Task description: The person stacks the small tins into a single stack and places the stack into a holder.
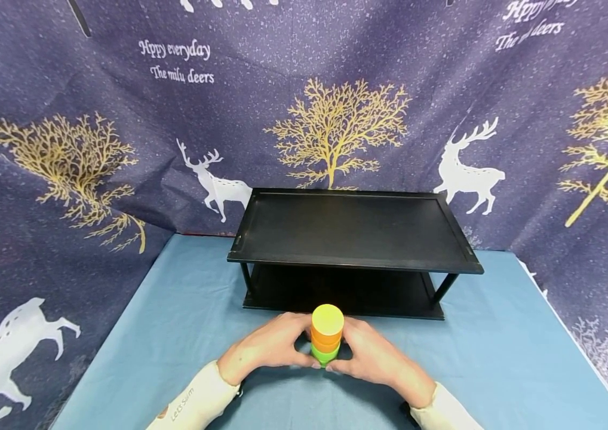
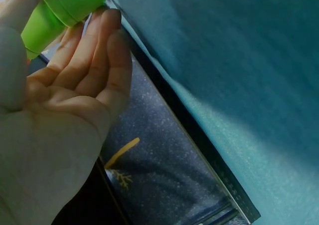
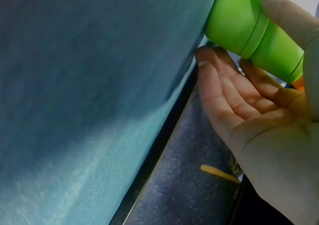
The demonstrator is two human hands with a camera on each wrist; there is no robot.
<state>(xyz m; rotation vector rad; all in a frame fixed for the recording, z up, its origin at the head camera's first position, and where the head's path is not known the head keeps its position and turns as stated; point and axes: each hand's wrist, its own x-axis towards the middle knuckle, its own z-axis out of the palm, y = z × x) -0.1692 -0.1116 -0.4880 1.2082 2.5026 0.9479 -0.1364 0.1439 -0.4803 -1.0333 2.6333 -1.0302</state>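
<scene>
A small upright stack of cups stands on the blue cloth in the head view: a yellow top (image 1: 328, 320), orange cups (image 1: 326, 341) below it and green cups (image 1: 324, 355) at the bottom. From the left, my left hand (image 1: 276, 342) holds the stack, its thumb against the lower green part and its fingers reaching behind. My right hand (image 1: 372, 353) mirrors it on the other side. Both wrist views catch the green cups (image 2: 75, 3) (image 3: 237, 23) between thumb and fingers. The far fingertips are partly hidden behind the stack in the head view.
Just behind the hands stands a black two-tier shelf (image 1: 349, 230), its lower board (image 1: 336, 292) close to the fingers. Blue cloth (image 1: 175, 310) covers the table. A dark curtain (image 1: 250, 71) printed with deer and trees hangs behind and at the sides.
</scene>
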